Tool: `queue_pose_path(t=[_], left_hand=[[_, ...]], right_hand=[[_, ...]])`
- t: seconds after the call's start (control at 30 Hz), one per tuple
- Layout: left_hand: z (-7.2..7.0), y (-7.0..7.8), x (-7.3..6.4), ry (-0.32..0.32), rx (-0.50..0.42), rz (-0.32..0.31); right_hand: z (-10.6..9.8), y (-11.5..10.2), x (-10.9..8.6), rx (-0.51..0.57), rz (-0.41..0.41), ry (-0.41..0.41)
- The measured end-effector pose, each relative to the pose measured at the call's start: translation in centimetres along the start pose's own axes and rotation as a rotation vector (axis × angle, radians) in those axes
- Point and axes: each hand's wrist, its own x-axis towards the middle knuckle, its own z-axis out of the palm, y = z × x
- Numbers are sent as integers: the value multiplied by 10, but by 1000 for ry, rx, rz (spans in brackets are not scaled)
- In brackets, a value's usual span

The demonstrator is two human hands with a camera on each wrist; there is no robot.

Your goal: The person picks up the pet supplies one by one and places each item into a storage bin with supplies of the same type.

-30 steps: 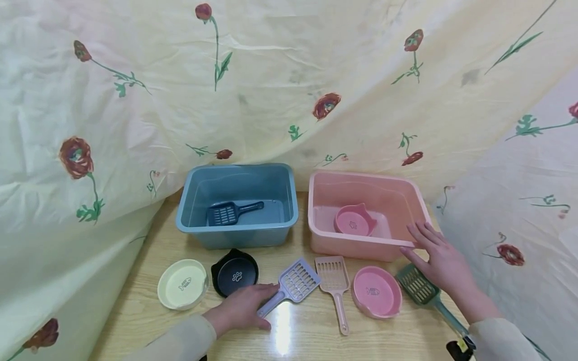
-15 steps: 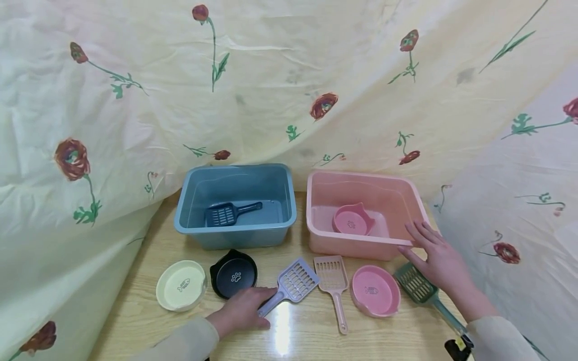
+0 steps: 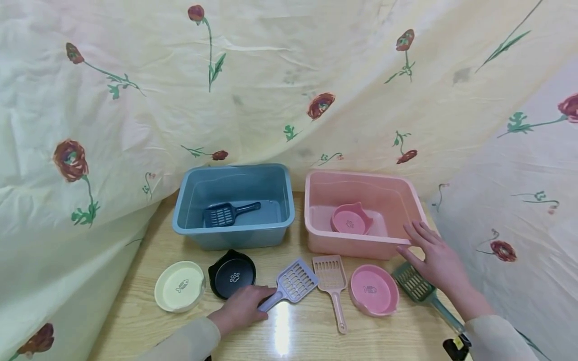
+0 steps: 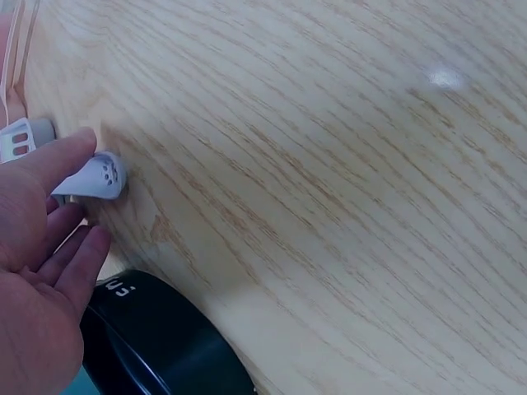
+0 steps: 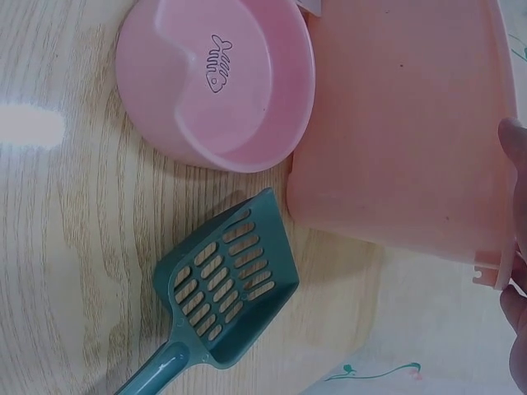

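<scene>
On the wooden table my left hand (image 3: pixel 244 310) pinches the handle of a lavender slotted litter scoop (image 3: pixel 296 281). In the left wrist view the handle's end (image 4: pixel 103 177) sticks out past the thumb. A black cat-eared bowl (image 3: pixel 232 275) sits just beyond that hand. My right hand (image 3: pixel 439 260) rests at the near right corner of a pink litter box (image 3: pixel 356 244), fingers fairly straight over the rim and thumb at its front. Inside that box lies a pink cat-eared bowl (image 3: pixel 349 220). Below the right hand is a dark green litter scoop (image 5: pixel 226 276).
A blue litter box (image 3: pixel 244 235) holding a navy scoop (image 3: pixel 221 215) stands back left. Along the front are a cream bowl (image 3: pixel 179 287), a pale pink scoop (image 3: pixel 331 278) and a pink bowl (image 3: pixel 374 291). Flowered cloth (image 3: pixel 257 90) hangs behind and at the sides.
My left thumb has drawn in to the lavender scoop's handle, and the fingers have closed on it. The right hand stays on the pink box; the head view has shifted slightly.
</scene>
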Motion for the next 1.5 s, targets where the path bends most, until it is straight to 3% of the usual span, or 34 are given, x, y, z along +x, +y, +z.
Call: queue_pose_path(t=[0.3, 0.67, 1.0, 1.27, 1.5], left_hand=[[1, -3, 6, -14, -4, 40], [-7, -1, 18, -154, -20, 90], [-19, -5, 40, -212, 131, 181], [-38, -10, 60, -258, 186, 203], [-41, -6, 68, -301, 205, 245]], right_hand=[[0, 4, -6, 0, 20, -7], [-4, 4, -10, -2, 48, -25], [-3, 2, -7, -21, 29, -28], [-2, -1, -2, -5, 44, -46], [-2, -4, -2, -13, 49, -40]])
